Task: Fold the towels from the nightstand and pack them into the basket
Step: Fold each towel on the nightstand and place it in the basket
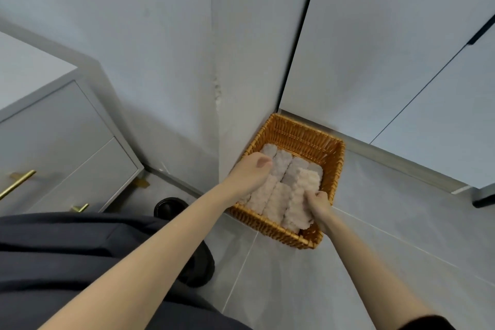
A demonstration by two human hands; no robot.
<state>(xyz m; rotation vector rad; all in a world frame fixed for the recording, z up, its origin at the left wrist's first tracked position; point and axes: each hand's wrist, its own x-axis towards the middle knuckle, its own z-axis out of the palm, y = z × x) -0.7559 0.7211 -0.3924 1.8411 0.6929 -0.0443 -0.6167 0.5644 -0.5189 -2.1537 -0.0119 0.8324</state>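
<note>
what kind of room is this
Likely a bedroom in a home: a pale grey nightstand with brass bar handles stands at left, tall white wardrobe-style doors rise at right, and an orange-brown wicker basket of folded pale towels sits on the grey tiled floor.

One wicker basket [302, 139]. About five towels [278, 195] in it; the exact count is unclear where they are covered. One left hand [250, 171], one right hand [320, 206]. One nightstand [29, 67], two brass handles [17, 182].
</note>
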